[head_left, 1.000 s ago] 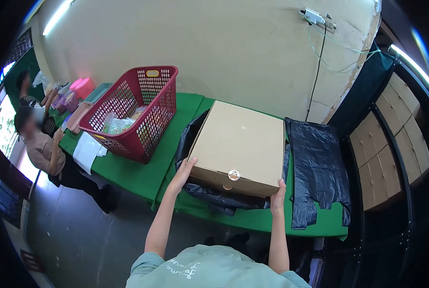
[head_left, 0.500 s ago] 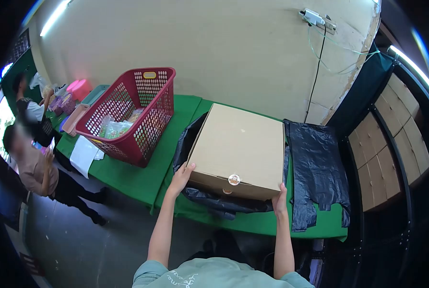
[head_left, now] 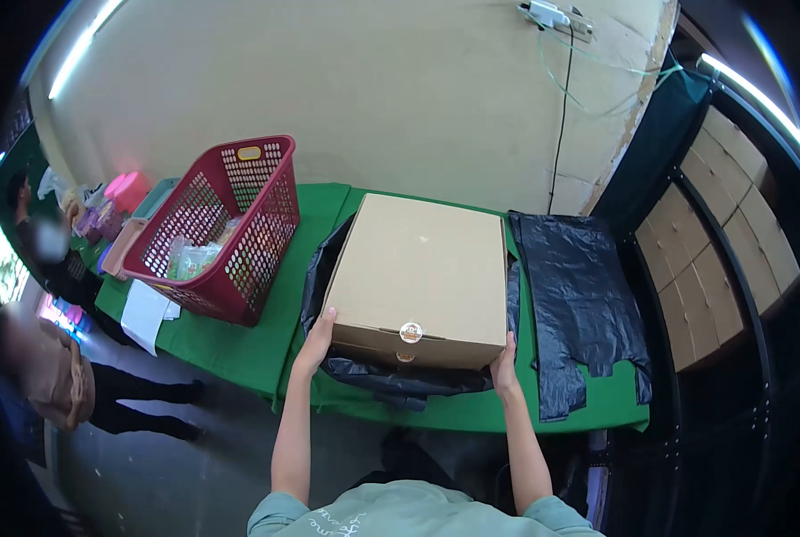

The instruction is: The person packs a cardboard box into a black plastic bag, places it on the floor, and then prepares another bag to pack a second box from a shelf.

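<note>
A closed cardboard box point(head_left: 422, 268) with a round sticker point(head_left: 411, 332) on its front edge is gripped between my two hands. My left hand point(head_left: 318, 340) presses its front left corner, thumb up along the side. At the front right corner, my right hand point(head_left: 505, 365) holds it the same way, its fingers partly hidden by the box. Around the box's base spreads an opened black plastic bag point(head_left: 400, 380), showing at the left, front and right sides.
A maroon laundry basket point(head_left: 270, 210) with small clear packets stands left on the green-covered table point(head_left: 248, 358). Flat black bags point(head_left: 579, 304) lie at the right. Shelves of cardboard boxes point(head_left: 686, 309) rise beyond. Two people point(head_left: 46, 367) stand at the left.
The whole view has shifted, so the table and box appear further left. Both my hands keep their hold on the box. The nearer person at the left has turned and lowered their arms.
</note>
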Available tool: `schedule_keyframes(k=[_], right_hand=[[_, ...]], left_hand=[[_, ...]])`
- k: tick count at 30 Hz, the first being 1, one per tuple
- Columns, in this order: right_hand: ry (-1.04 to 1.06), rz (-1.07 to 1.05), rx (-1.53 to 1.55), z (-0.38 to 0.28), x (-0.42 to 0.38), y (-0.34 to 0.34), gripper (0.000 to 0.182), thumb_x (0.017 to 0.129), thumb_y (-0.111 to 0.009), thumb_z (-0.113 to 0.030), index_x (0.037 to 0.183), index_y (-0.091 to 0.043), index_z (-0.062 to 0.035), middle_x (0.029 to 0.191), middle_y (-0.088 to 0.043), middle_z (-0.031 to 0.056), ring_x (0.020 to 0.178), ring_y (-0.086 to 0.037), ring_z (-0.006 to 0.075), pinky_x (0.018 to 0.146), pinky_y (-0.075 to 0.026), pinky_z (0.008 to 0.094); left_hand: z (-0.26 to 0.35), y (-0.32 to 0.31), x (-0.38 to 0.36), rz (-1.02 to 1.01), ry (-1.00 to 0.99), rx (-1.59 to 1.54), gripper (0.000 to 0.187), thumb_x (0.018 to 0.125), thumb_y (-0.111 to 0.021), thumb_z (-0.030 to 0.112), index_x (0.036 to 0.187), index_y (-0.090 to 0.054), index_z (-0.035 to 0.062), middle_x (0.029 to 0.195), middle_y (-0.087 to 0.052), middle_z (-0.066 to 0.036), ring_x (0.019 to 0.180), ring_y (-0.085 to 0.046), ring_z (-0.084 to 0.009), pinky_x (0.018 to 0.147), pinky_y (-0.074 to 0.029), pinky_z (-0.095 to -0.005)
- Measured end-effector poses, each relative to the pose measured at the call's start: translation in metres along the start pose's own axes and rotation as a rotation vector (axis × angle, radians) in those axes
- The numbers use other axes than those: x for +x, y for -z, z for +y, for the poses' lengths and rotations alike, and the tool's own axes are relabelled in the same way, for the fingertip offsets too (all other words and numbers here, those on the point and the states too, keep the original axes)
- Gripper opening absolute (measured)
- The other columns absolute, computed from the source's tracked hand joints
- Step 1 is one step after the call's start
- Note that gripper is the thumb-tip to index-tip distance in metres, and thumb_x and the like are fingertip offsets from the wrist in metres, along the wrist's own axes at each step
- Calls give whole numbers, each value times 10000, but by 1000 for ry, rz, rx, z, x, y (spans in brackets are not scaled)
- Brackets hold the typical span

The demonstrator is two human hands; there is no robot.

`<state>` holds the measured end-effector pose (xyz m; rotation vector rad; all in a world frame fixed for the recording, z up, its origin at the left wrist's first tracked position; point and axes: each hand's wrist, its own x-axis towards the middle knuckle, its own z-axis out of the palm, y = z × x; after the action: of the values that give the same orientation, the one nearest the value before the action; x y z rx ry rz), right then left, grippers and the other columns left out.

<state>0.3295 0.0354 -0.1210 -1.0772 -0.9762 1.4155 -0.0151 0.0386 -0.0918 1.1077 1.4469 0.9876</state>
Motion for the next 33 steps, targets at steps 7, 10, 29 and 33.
schedule_keyframes(k=[7,10,29,33], right_hand=[[22,20,-12,0,-18,-3,752,874,-162,-605,1375,-179,-43,1425,-202,86,1316,-157,210,1065,-101,361],[55,61,-129,8,-31,-3,701,895,-216,-544,1371,-167,-33,1419,-196,112,1310,-168,227,1050,-164,394],[632,238,-1005,-53,-16,-35,455,852,-478,-244,1239,-425,-11,1364,-304,177,1134,-445,338,955,-332,398],[657,248,-882,-55,-18,-30,377,835,-513,-195,1165,-507,-14,1318,-383,169,1125,-459,344,927,-367,380]], left_hand=[[6,-14,-17,204,-164,83,707,890,-290,516,1349,-197,-14,1395,-227,-185,1303,-183,-305,1053,-147,-414],[24,-31,-32,465,-358,339,598,930,-282,416,1323,-251,-34,1386,-231,-213,1305,-168,-343,1055,-148,-370],[38,-76,-26,474,-851,1004,358,902,-379,274,1187,-505,98,1234,-488,-43,1158,-405,-217,954,-254,-363],[39,-77,-32,481,-840,978,347,880,-438,273,1169,-510,95,1222,-486,-50,1146,-411,-220,938,-270,-365]])
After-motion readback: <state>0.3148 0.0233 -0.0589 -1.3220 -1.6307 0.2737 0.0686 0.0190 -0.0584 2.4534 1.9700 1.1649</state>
